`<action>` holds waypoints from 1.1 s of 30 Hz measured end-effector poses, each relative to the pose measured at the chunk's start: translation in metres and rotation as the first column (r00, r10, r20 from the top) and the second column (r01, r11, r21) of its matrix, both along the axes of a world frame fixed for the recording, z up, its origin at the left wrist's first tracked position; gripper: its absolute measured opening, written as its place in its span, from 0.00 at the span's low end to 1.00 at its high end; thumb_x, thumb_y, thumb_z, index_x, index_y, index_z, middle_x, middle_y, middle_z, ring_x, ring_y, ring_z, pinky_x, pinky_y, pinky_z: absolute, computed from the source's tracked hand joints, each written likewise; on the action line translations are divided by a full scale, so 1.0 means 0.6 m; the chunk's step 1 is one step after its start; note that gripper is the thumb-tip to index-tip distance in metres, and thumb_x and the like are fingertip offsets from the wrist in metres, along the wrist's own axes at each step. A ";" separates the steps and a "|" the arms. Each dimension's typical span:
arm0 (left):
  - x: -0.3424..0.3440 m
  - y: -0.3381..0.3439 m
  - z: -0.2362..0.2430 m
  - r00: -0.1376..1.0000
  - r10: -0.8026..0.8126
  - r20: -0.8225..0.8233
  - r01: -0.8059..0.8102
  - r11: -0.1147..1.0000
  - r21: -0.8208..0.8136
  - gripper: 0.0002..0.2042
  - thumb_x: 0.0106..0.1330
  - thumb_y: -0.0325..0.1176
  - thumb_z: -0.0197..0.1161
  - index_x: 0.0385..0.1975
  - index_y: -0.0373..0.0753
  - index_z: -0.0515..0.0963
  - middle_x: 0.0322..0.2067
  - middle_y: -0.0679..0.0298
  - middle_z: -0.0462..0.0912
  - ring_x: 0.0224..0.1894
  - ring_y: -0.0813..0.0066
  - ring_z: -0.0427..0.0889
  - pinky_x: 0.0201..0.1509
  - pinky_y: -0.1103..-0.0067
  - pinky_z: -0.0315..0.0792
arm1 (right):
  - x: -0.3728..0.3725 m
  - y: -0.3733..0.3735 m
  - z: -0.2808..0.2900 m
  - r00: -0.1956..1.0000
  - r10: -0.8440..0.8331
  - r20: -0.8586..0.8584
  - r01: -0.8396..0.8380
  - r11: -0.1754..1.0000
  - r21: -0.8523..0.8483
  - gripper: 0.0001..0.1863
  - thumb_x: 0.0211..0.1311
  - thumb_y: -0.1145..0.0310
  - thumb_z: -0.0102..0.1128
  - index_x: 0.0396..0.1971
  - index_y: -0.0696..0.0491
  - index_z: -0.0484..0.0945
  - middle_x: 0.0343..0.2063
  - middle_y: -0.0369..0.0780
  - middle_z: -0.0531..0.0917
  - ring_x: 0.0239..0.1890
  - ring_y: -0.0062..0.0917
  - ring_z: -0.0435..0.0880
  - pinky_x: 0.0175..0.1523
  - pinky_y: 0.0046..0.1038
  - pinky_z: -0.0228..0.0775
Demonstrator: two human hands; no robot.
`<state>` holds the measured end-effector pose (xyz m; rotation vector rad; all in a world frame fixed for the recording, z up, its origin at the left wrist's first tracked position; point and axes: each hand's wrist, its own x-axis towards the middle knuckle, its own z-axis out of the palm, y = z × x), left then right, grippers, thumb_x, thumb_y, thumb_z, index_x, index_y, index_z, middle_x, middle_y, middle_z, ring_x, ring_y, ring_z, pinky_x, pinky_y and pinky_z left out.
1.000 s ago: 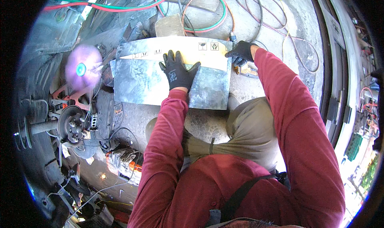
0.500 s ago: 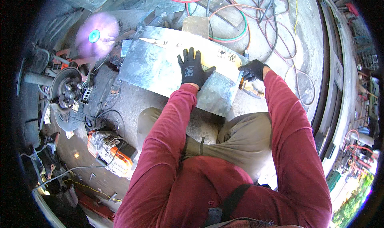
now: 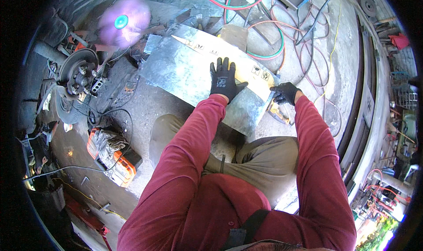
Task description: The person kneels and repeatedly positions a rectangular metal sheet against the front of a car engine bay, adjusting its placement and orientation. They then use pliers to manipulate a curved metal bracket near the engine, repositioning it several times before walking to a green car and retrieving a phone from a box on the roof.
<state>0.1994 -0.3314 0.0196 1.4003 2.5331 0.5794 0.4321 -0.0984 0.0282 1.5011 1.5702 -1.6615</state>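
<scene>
A sheet of bare grey metal (image 3: 165, 66) lies on the floor in front of my legs. On it rests a long pale cardboard piece (image 3: 246, 70), pointed at its left end and printed with small dark symbols. My left hand (image 3: 225, 81), in a black glove, presses flat on the cardboard with the fingers spread and the thumb out to the right. At the cardboard's right end is my right hand (image 3: 285, 93), also gloved, its fingers curled and the index finger near the corner. Whatever those fingers pinch is too small to tell. A yellowish tool (image 3: 278, 114) lies just below the right hand.
A blurred round fan (image 3: 122, 22) stands at the far left. Nearby is a wheel hub with brake disc (image 3: 80, 70). An orange case (image 3: 125, 169) sits left of my legs. Tangled red and green hoses (image 3: 282, 42) cover the floor beyond the sheet. Dark rails (image 3: 363, 97) run along the right.
The whole view has shifted and tilted slightly, bringing a dark blue-edged object in at the top. Both hands keep nearly the same places on the cardboard and the metal.
</scene>
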 end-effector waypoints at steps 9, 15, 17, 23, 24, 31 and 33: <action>0.001 0.000 0.003 1.000 0.001 -0.012 -0.001 1.000 0.008 0.48 0.60 0.66 0.69 0.73 0.37 0.68 0.77 0.46 0.60 0.82 0.44 0.50 0.83 0.45 0.38 | 0.001 -0.006 0.010 0.998 -0.053 -0.044 0.052 0.998 -0.032 0.18 0.67 0.54 0.72 0.45 0.54 0.87 0.37 0.44 0.91 0.32 0.34 0.92 0.37 0.36 0.84; 0.002 0.000 0.000 1.000 -0.003 -0.018 0.004 1.000 0.019 0.48 0.59 0.66 0.70 0.73 0.37 0.68 0.77 0.46 0.60 0.82 0.44 0.50 0.83 0.45 0.37 | 0.001 -0.016 0.017 0.998 -0.042 -0.045 0.043 0.999 0.023 0.19 0.66 0.54 0.74 0.43 0.56 0.87 0.36 0.44 0.91 0.32 0.35 0.93 0.35 0.35 0.86; 0.001 0.002 -0.002 1.000 -0.002 -0.013 0.002 1.000 -0.006 0.50 0.58 0.68 0.70 0.74 0.38 0.68 0.78 0.46 0.59 0.82 0.45 0.49 0.83 0.45 0.36 | 0.002 -0.017 0.019 0.999 -0.021 -0.038 0.024 0.997 0.071 0.19 0.66 0.55 0.73 0.44 0.56 0.86 0.37 0.44 0.91 0.32 0.35 0.93 0.36 0.36 0.86; 0.003 0.003 -0.006 1.000 0.004 -0.020 -0.004 1.000 0.005 0.50 0.57 0.68 0.71 0.74 0.38 0.68 0.78 0.46 0.59 0.82 0.45 0.49 0.83 0.45 0.36 | 0.016 -0.014 0.021 0.995 -0.068 -0.069 0.071 0.997 0.035 0.17 0.69 0.57 0.70 0.49 0.52 0.85 0.42 0.44 0.90 0.36 0.34 0.91 0.39 0.38 0.85; 0.003 0.003 -0.006 1.000 0.005 -0.016 -0.005 1.000 -0.003 0.50 0.57 0.67 0.71 0.74 0.38 0.68 0.78 0.46 0.59 0.82 0.45 0.49 0.83 0.46 0.36 | 0.018 -0.013 0.020 0.996 -0.055 -0.074 0.058 0.998 0.036 0.17 0.70 0.56 0.68 0.51 0.50 0.84 0.44 0.42 0.90 0.37 0.33 0.91 0.41 0.38 0.83; 0.004 0.003 -0.003 1.000 0.003 -0.018 -0.003 1.000 0.000 0.50 0.57 0.67 0.72 0.74 0.38 0.68 0.78 0.45 0.58 0.82 0.45 0.50 0.83 0.46 0.36 | 0.020 -0.004 0.006 0.975 0.002 -0.220 0.021 0.994 0.103 0.16 0.66 0.60 0.72 0.47 0.54 0.86 0.36 0.43 0.89 0.33 0.33 0.91 0.35 0.36 0.87; 0.004 0.003 -0.002 1.000 0.003 -0.015 -0.003 1.000 -0.004 0.50 0.57 0.66 0.72 0.74 0.38 0.68 0.78 0.45 0.58 0.82 0.45 0.50 0.83 0.46 0.36 | 0.020 -0.003 0.007 0.980 -0.067 -0.190 0.078 0.996 0.051 0.15 0.68 0.59 0.70 0.47 0.53 0.86 0.38 0.42 0.89 0.36 0.34 0.91 0.38 0.38 0.87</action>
